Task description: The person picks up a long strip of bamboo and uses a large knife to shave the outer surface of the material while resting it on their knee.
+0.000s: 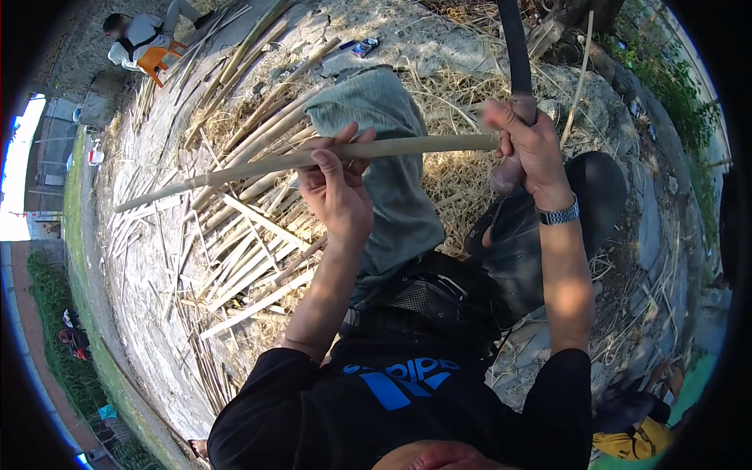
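Observation:
A long, pale bamboo stick (423,146) runs almost level across the middle, tapering toward the left. My left hand (338,184) grips it around its middle, thumb on the near side and fingers behind. At its right end, the stick meets my right hand (534,149), which is closed around the handle of a machete. The dark machete blade (514,47) points up and away, leaving the top of the picture. The knob-like handle end (509,174) shows below my fist. A grey-green cloth (392,211) drapes over my leg under the stick.
Split bamboo strips (251,235) lie heaped on the ground to the left, with longer poles (251,47) beyond. Straw-like shavings (462,180) spread beneath me. A person (145,35) sits on an orange chair (159,61) at far left. A tree trunk (556,27) stands at far right.

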The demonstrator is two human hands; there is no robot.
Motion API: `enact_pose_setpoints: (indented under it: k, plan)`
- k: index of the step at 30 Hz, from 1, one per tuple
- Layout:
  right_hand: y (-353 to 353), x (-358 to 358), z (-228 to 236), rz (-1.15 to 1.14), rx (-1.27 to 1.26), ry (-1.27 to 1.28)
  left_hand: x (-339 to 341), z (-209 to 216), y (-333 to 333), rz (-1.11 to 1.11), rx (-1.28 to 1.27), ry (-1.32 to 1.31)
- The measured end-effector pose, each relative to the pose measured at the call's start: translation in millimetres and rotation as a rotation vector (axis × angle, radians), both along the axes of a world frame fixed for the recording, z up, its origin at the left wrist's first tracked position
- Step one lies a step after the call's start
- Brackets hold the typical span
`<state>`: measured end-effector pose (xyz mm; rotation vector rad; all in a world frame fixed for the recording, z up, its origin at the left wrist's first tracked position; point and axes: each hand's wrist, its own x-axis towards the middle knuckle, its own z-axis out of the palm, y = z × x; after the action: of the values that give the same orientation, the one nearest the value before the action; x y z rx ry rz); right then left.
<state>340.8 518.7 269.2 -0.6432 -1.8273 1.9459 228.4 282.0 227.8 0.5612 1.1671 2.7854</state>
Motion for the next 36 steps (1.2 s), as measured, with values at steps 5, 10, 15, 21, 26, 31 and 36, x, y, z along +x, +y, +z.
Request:
enact_pose_setpoints:
  k: [5,10,15,21,26,31,36]
  plan:
    - [10.7,10.0,-0.5,0.02,-0.063,-0.098,0.1,-4.1,9.1,-0.072,-0.027,0.111]
    - [3.9,12.7,5.7,-0.018,-0.252,-0.154,-4.1,-1.9,5.8,-0.18,-0.088,0.311]
    - [12.1,20.7,-5.5,-0.011,-0.381,-0.008,-8.6,4.3,-4.6,-0.436,-0.13,0.25]
    - [22.2,28.6,-10.1,0.0,-0.37,0.093,5.9,12.4,-19.7,-0.468,-0.336,-0.019]
    - [26.3,34.1,-3.3,-0.048,-0.357,0.107,9.4,31.4,-65.5,-0.445,-0.757,0.102]
    - [33.9,40.3,-5.5,-0.035,-0.362,0.104,-43.3,27.9,-103.2,0.513,-1.131,0.815]
    - [35.5,34.8,-9.6,-0.04,-0.385,0.14,-72.4,12.3,-149.3,0.286,-1.563,0.832]
